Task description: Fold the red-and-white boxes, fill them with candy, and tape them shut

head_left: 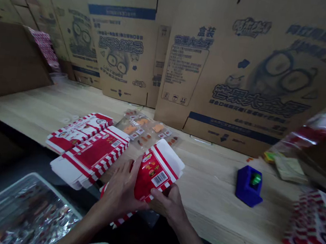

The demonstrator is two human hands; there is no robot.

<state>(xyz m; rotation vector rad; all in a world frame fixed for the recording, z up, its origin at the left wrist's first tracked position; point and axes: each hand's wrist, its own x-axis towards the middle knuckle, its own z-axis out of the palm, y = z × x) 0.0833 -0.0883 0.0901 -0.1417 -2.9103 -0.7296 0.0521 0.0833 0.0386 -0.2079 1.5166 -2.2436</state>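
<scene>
Between my two hands is a red-and-white striped carton (149,172) with a barcode, tilted over the table's front edge, its white end flap pointing away from me. My left hand (122,188) is closed around its left side, fingers over the printed face. On the lower right side, my right hand (170,206) grips the carton with the thumb on top. A stack of flattened cartons (96,151) in the same print lies left of my hands and overhangs the table edge. Just beyond the held carton, several clear packets (145,130) with small orange and brown pieces lie flat.
Large printed cardboard boxes (124,46) wall off the back of the wooden table (217,184). A blue tape dispenser (248,186) stands at right, with striped cartons (313,227) farther right. Below the left edge, a clear plastic bin (34,177) holds shiny wrapped packets.
</scene>
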